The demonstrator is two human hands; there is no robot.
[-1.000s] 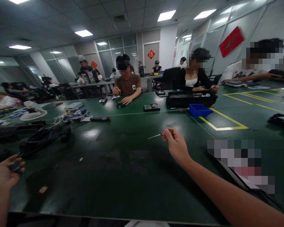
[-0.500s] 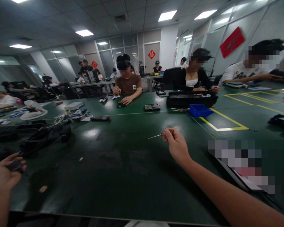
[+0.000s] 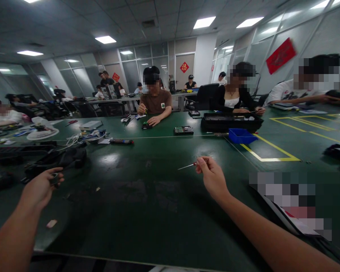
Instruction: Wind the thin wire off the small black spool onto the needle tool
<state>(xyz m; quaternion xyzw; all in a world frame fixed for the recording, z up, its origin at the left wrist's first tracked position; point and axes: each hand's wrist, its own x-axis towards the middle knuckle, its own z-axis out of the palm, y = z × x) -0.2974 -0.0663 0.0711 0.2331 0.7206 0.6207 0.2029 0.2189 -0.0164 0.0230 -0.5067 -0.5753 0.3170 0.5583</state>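
Note:
My right hand (image 3: 211, 175) is closed around the red handle of a small screwdriver (image 3: 187, 166), held above the green table (image 3: 116, 226). Its thin metal shaft points left and touches nothing. On the left, my left hand (image 3: 45, 185) grips a small dark object (image 3: 55, 180) between thumb and fingers; most of it is covered and I cannot make out its kind. Just beyond that hand lies a black bag-like item (image 3: 70, 158).
A hard drive (image 3: 183, 130), a blue tray (image 3: 241, 136) and a long black bin (image 3: 232, 122) stand farther back. Cables (image 3: 92, 136) and a white round part (image 3: 42, 134) clutter the left. A co-worker in brown (image 3: 155, 102) sits opposite. A pixelated item (image 3: 294, 215) lies at right.
My left hand has come in from the left edge, rightward and up, still carrying the small dark object. The right hand with the screwdriver stays almost in place; the view has shifted slightly.

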